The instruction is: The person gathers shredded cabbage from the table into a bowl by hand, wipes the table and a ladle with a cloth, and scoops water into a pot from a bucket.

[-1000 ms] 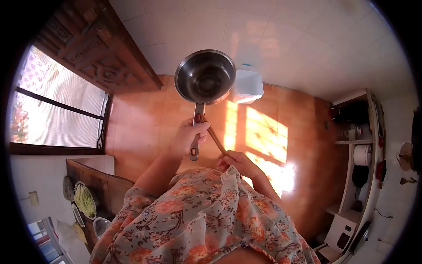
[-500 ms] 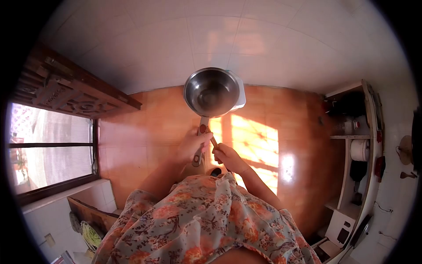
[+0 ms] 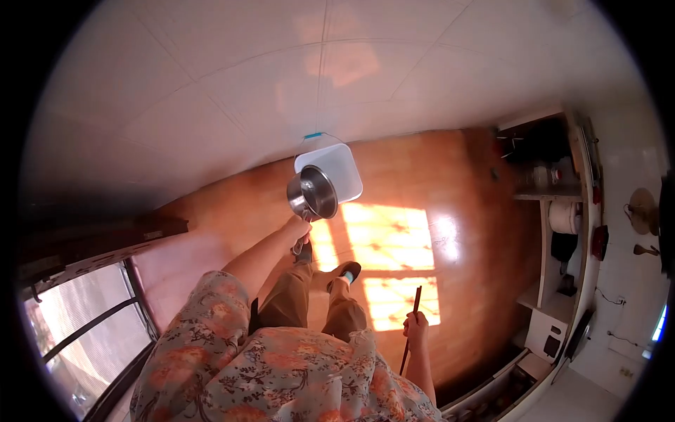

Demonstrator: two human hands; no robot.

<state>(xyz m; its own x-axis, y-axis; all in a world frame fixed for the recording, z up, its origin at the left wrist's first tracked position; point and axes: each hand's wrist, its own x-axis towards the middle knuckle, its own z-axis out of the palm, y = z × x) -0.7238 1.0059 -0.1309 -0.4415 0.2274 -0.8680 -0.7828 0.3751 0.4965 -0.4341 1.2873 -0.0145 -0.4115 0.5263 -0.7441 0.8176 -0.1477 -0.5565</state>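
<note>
My left hand [image 3: 296,231] is closed round the handle of a steel saucepan [image 3: 298,197]. The pan tilts to the right, its mouth facing the white bucket [image 3: 349,172] on the floor behind it. I cannot make out any contents in the pan. Off to the right, well apart from the pan, my right hand [image 3: 416,326] grips a pair of dark brown chopsticks [image 3: 418,298], which point up and down past the fist.
The bucket, with a blue handle grip [image 3: 313,136], stands against the pale tiled wall [image 3: 246,91]. Open shelves [image 3: 552,198] line the right side. A window [image 3: 91,309] is at lower left. Sunlight falls on the orange floor [image 3: 471,274]; my shoes [image 3: 349,269] are below the pan.
The saucepan has gone from upright to tilted, and more of the bucket shows. My right hand has moved away from the pan handle to the lower right with the chopsticks. The view has turned.
</note>
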